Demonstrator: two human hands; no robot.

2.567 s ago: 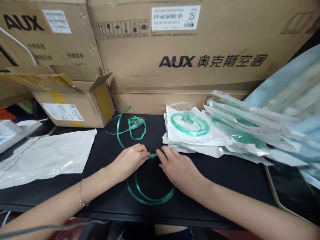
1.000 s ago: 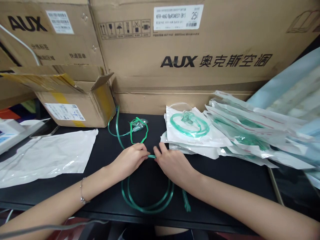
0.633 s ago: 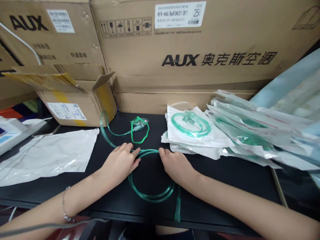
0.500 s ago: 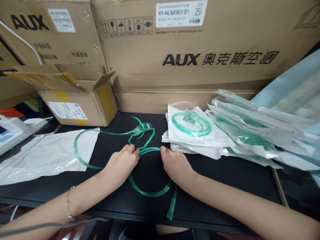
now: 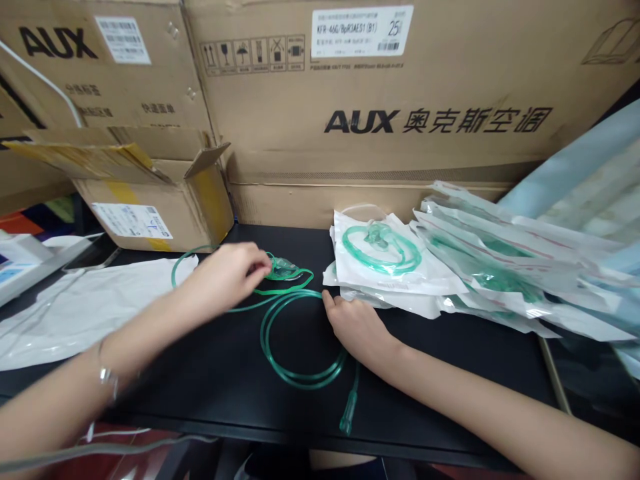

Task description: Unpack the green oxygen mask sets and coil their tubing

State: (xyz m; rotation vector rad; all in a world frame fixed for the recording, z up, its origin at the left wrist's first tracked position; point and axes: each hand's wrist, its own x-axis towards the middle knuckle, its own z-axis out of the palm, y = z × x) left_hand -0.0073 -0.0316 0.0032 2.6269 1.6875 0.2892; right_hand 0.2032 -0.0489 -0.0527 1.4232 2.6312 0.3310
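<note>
A coil of green oxygen tubing (image 5: 305, 385) lies on the black table. Its flared end connector (image 5: 349, 413) points toward the front edge. My right hand (image 5: 357, 327) rests at the coil's right side, fingers closed on the tubing. My left hand (image 5: 233, 270), slightly blurred, is beside the clear green oxygen mask (image 5: 286, 269) with its green strap (image 5: 287, 290). Its fingers are curled closed; what they grip is hidden. Part of the tubing passes behind this hand and loops over at the left.
An empty-looking white pouch (image 5: 100, 303) lies at left. At right, a packed mask pouch (image 5: 390, 257) sits near a pile of similar pouches (image 5: 500, 267). An open cardboard box (image 5: 160, 200) stands behind, before large AUX cartons (image 5: 400, 87). A phone (image 5: 93, 255) lies far left.
My left hand has left the coil and moved up and left to the mask. The mask and strap lie differently, and the coil shows more loops. My right hand stays at the coil.
</note>
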